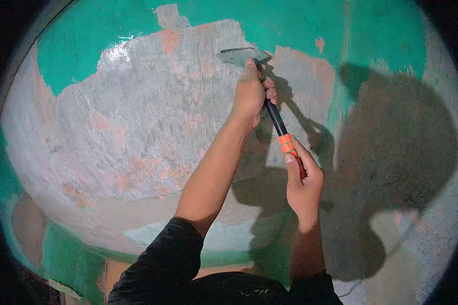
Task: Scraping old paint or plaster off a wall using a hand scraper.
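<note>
Both my hands grip one long-handled wall scraper (pixel 277 119) with a black shaft and an orange and red grip. My left hand (pixel 250 91) is closed around the upper shaft, its thumb close behind the wide metal blade (pixel 238 56). Lower down, my right hand (pixel 305 183) holds the orange and red end of the handle. The blade lies at or very near the wall, by the ragged border between green paint (pixel 290 23) and a stripped grey patch (pixel 145 103). Whether its edge touches the wall is hard to tell.
Pinkish spots (pixel 171 40) and a thin crack (pixel 201 65) mark the grey surface. My shadow (pixel 397 145) darkens the right side of the wall. Along the bottom runs a green band (pixel 221 256), with a chipped edge (pixel 65 288) at lower left.
</note>
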The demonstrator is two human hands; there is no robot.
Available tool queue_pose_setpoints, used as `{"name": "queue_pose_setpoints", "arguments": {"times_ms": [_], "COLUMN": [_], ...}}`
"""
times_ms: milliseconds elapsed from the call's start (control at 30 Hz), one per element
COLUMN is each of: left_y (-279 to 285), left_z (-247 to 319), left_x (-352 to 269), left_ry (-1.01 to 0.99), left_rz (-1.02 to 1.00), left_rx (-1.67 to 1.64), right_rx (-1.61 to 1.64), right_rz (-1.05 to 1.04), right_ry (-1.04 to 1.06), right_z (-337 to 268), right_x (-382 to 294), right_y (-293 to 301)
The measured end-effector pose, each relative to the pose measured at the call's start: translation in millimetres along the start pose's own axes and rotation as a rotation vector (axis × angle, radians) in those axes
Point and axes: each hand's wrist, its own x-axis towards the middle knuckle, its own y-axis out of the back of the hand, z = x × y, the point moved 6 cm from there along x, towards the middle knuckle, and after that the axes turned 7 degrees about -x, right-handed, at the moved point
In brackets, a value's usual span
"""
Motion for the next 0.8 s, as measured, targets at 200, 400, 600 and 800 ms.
{"name": "queue_pose_setpoints", "arguments": {"times_ms": [200,400,600,800], "left_y": [-5,-2,-1,-1], "left_z": [5,5,3,1], "left_x": [-3,0,-3,-3], "left_ry": [0.005,0.006,0.025,0.019], "left_rz": [0.02,0.032,0.009,0.01], "left_rx": [-0.008,0.032,0.046,0.053], "right_rx": [-0.009,0.018,0.012,-0.003], "right_rz": [0.01,0.04,0.073,0.046], "right_ry": [0.001,0.08,0.092,0.034], "right_z": [1,4,3,8], "right_x": [1,-1,-9,-8], "right_y": [-4,-9,-17,-14]}}
